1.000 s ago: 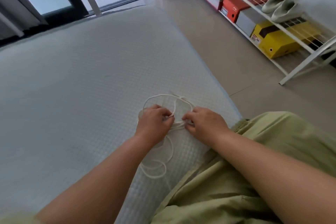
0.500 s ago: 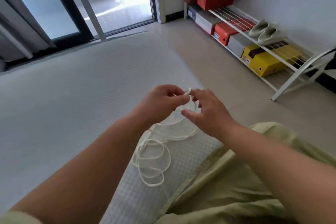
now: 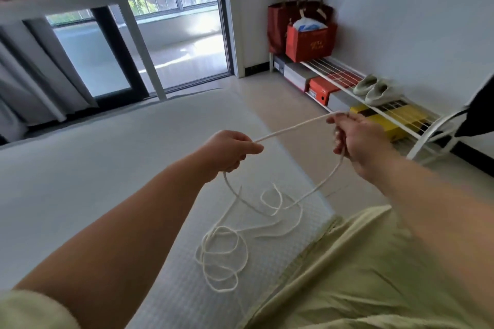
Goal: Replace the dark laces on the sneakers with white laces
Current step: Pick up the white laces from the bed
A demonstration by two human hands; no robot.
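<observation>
While the left hand and right hand each pinched the white lace, stretching it taut, its slack lay coiled on the mattress at six o'clock; untangling probably wanted slow, even pulls. No sneakers showed.

No text can be read anywhere. The red bag, up and beyond the right hand, bears gold marks too blurred to make out. The orange box on the rack, just beyond that hand, carries a small white label, also illegible.
</observation>
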